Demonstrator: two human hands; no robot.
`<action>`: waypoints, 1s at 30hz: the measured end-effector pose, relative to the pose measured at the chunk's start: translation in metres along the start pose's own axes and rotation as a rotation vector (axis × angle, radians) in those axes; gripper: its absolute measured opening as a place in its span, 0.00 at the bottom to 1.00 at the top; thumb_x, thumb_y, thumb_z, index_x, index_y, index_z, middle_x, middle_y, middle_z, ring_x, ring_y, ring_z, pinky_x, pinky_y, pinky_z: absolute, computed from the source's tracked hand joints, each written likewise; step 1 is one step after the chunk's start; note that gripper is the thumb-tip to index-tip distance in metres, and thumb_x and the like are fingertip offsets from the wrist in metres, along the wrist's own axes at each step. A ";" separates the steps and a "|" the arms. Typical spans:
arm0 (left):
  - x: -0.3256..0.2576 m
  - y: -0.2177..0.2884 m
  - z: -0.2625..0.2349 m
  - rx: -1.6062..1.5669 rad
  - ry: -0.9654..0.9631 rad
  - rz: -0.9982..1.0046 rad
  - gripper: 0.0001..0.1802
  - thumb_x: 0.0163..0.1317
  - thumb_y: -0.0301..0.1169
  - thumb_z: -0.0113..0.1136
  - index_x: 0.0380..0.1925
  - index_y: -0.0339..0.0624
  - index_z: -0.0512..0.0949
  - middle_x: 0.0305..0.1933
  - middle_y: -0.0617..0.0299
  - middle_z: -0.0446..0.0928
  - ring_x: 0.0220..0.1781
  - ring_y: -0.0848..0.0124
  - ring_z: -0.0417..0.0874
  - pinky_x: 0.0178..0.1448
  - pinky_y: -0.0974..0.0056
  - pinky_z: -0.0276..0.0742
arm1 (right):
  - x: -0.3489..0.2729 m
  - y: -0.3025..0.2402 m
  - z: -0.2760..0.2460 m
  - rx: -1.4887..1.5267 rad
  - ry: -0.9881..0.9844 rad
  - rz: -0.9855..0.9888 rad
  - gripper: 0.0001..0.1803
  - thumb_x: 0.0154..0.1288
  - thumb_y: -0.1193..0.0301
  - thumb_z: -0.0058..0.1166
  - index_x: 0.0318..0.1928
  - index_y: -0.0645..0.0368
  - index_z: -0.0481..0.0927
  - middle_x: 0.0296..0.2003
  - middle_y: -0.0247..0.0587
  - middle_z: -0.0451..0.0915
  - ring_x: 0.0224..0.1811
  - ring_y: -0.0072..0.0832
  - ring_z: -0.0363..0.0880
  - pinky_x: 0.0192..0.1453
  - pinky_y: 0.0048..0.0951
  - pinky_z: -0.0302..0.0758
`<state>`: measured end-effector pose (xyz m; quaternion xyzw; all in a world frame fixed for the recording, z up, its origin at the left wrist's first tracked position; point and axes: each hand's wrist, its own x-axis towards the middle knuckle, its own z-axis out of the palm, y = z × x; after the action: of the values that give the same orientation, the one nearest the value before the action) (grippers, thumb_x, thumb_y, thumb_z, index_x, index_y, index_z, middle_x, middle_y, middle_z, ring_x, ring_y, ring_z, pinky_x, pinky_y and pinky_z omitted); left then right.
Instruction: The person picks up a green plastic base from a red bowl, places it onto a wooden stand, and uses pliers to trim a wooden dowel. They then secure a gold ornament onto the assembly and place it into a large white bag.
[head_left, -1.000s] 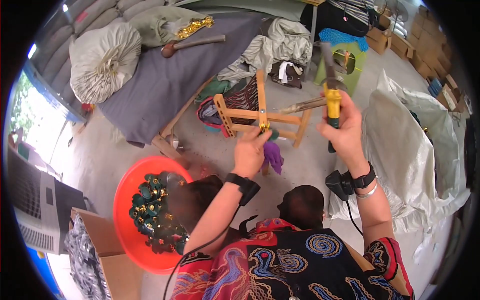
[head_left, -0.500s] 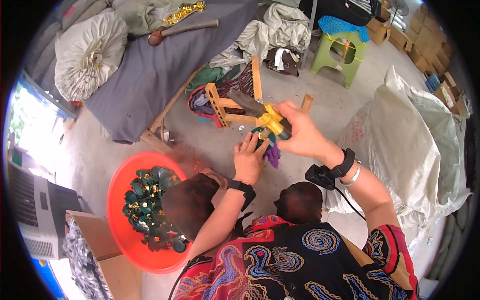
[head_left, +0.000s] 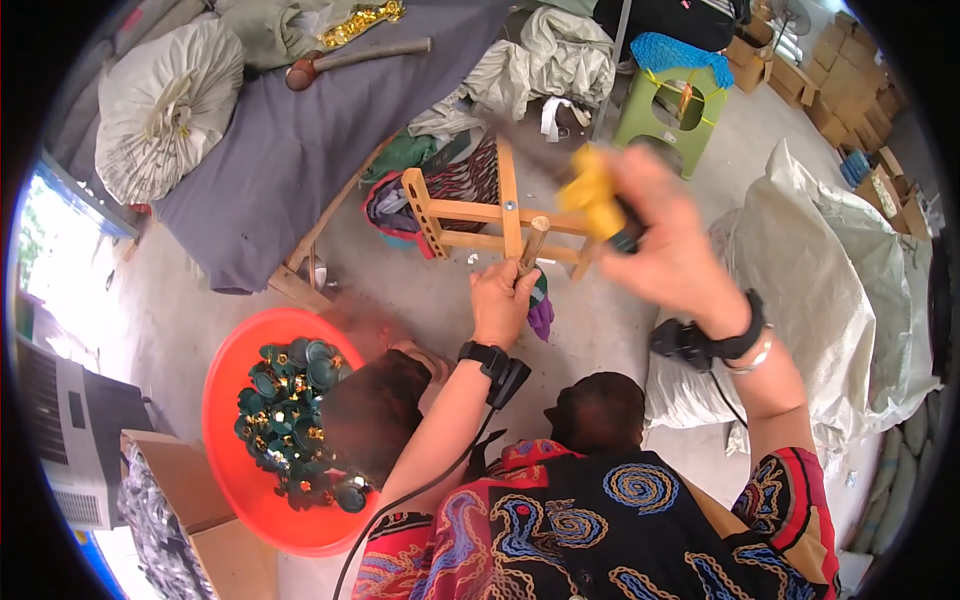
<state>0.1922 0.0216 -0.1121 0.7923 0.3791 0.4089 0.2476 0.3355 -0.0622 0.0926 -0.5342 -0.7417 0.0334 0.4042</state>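
Note:
My left hand (head_left: 499, 303) is closed round the lower end of a short wooden stick (head_left: 535, 242), which tilts up in front of a wooden frame (head_left: 465, 210). Just beside those fingers a dark green piece and a purple cloth-like piece (head_left: 540, 318) show, partly hidden by the hand. My right hand (head_left: 668, 245), smeared by motion, grips a yellow-and-black hand tool (head_left: 592, 195) with a long dark end. That tool is held to the right of the stick, apart from it. Its exact kind is too blurred to make out.
An orange-red tub (head_left: 225, 455) with dark green and gold pieces stands at left, beside an open cardboard box (head_left: 190, 480). Behind it is a table with grey cloth (head_left: 330, 130) bearing a mallet-like tool (head_left: 303, 74). A green stool (head_left: 645, 112) and large white sack (head_left: 800, 280) stand at right.
My right hand has swung the yellow tool up and right, away from my left hand. My left hand now grips the wooden stick, where before its fingers lay over the green piece.

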 end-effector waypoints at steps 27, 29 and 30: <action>-0.009 0.003 -0.002 0.067 0.013 0.007 0.25 0.51 0.31 0.63 0.50 0.42 0.69 0.39 0.57 0.79 0.43 0.57 0.78 0.52 0.58 0.66 | -0.013 0.066 0.057 0.833 -0.042 0.519 0.29 0.41 0.78 0.56 0.50 0.65 0.71 0.27 0.32 0.71 0.24 0.19 0.69 0.28 0.21 0.68; -0.013 -0.006 0.004 -0.100 0.003 -0.047 0.30 0.49 0.29 0.64 0.53 0.42 0.65 0.43 0.56 0.79 0.47 0.57 0.77 0.54 0.58 0.67 | -0.011 0.065 0.060 0.706 0.007 0.452 0.29 0.39 0.78 0.57 0.48 0.66 0.71 0.26 0.34 0.72 0.25 0.22 0.70 0.29 0.24 0.69; -0.014 -0.007 0.004 -0.271 0.001 -0.097 0.35 0.48 0.26 0.65 0.57 0.41 0.61 0.46 0.56 0.78 0.51 0.56 0.77 0.56 0.58 0.69 | -0.007 0.061 0.059 0.563 0.047 0.313 0.29 0.38 0.77 0.58 0.48 0.67 0.70 0.29 0.39 0.72 0.30 0.28 0.72 0.35 0.27 0.70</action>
<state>0.1868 0.0143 -0.1258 0.7323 0.3583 0.4444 0.3714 0.3459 -0.0199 0.0197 -0.5096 -0.6028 0.2867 0.5429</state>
